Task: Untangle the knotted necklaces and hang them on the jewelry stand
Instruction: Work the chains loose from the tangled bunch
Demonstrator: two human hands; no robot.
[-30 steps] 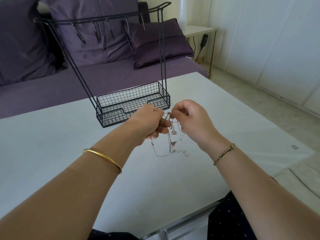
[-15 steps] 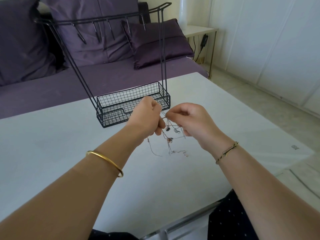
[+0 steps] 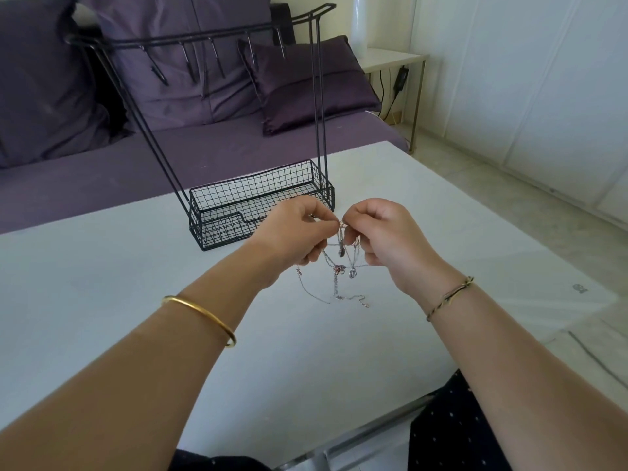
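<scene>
Both forearms outstretched over the table (image 3: 102, 300), left hand (image 3: 295, 232) and right hand (image 3: 385, 236) close together, fingers (image 3: 317, 217) pinching tangled necklaces (image 3: 341, 252).

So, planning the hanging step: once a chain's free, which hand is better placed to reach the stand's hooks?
Probably left. Both pinch the necklaces, but the left hand is before the jewelry stand, its hooks up-left; the right hand sits farther right.
</scene>
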